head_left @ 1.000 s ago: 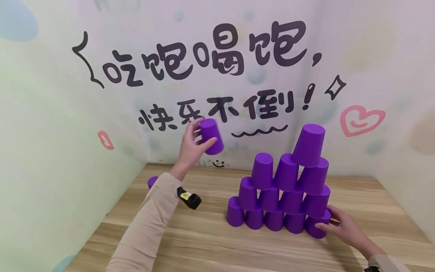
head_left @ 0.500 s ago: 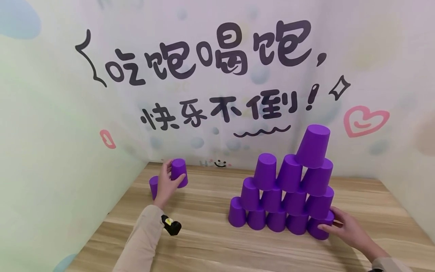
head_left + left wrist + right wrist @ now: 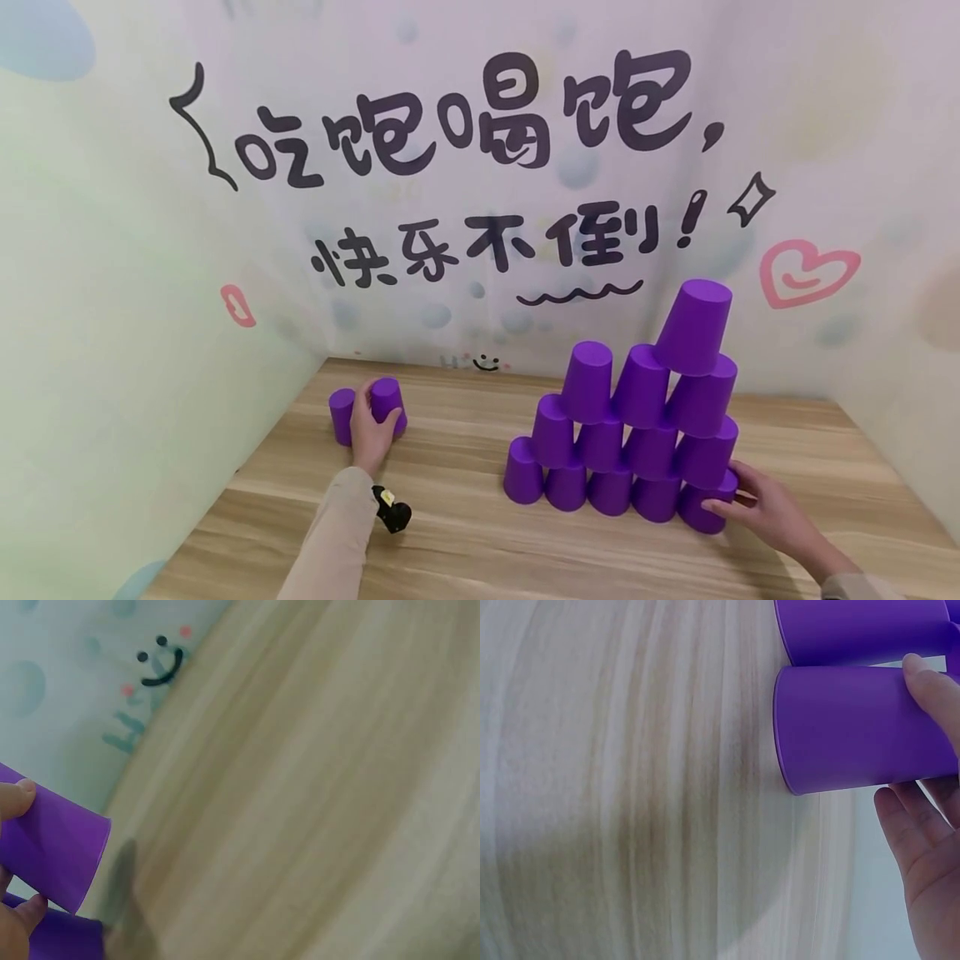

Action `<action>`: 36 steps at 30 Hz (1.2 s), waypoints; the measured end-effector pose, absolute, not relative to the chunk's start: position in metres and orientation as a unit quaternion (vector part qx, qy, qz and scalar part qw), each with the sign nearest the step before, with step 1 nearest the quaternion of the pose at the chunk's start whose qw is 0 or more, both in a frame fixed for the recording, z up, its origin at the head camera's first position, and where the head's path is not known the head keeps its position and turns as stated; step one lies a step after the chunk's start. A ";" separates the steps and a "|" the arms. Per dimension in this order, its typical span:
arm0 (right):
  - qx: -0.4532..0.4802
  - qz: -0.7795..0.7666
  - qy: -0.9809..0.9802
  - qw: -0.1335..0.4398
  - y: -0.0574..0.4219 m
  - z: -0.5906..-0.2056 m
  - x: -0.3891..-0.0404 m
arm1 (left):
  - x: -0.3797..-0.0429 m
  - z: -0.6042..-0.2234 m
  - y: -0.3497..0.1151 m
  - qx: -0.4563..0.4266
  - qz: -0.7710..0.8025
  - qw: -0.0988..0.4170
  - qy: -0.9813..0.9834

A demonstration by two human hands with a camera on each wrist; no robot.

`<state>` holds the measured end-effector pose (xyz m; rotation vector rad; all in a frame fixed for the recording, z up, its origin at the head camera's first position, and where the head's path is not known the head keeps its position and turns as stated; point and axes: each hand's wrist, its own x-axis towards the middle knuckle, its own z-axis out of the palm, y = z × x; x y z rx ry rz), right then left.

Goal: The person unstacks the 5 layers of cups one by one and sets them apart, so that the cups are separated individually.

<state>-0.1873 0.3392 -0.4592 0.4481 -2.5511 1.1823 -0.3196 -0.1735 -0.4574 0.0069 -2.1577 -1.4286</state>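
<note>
My left hand [image 3: 370, 433] holds an upside-down purple cup [image 3: 387, 400] at the table's left side, thumb on one side and fingers on the other. Right beside it stands a second purple cup [image 3: 342, 417], partly behind the hand. In the left wrist view the fingers grip the held cup [image 3: 64, 844], which overlaps the other cup [image 3: 67, 939]. To the right rises a stepped stack of upside-down purple cups [image 3: 600, 442]. My right hand [image 3: 768, 504] grips its bottom-right cup [image 3: 701, 507], thumb along the front. The right wrist view shows that cup [image 3: 855, 727] between thumb and fingers.
One cup [image 3: 693, 327] tops the stack at its right side, above a row of three. The wooden table [image 3: 450, 533] meets a printed backdrop [image 3: 465, 333] behind and at both sides. A black wrist camera [image 3: 392, 510] sits on my left wrist.
My left hand has carried its purple cup left and down, from in front of the backdrop to beside the other cup on the table. My right hand stays at the stack's bottom-right cup.
</note>
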 end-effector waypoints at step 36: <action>0.170 0.428 -0.877 0.137 0.340 -0.460 -0.187 | -0.317 -0.434 -0.172 -0.035 -0.492 0.261 -0.830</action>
